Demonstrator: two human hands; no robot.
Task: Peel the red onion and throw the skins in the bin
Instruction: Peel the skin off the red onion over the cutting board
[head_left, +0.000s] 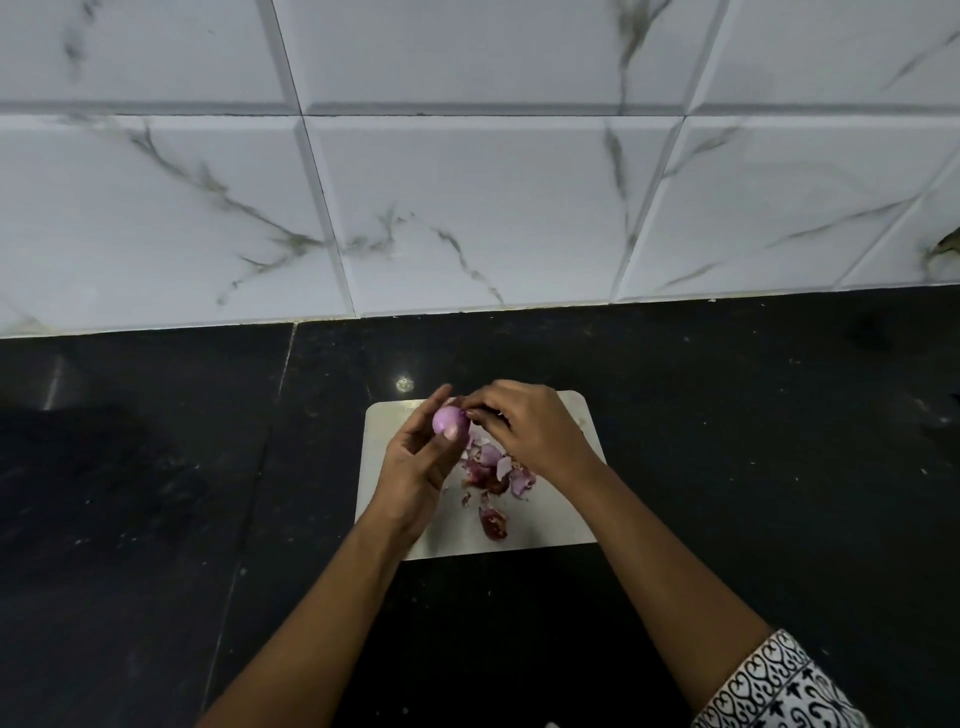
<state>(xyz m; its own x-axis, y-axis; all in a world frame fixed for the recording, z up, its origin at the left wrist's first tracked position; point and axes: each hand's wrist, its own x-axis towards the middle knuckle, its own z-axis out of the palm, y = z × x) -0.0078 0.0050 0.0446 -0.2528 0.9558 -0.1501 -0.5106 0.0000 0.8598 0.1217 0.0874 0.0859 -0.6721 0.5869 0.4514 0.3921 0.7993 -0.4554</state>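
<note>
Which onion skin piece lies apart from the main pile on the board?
The dark red piece, alone by the near edge of the board; the rest cluster in a pile.

The wall at the back is made of big white tiles with thin grey and brown streaks running through them like marble, and the tiles have sloped edges. Below the wall sits a shiny black counter with tiny pale specks, and a thin line runs down it on the left side where two slabs meet. A small round spot of light shines on the counter not far from the wall, and the room looks dim, with a dark patch on the counter's left.
</note>
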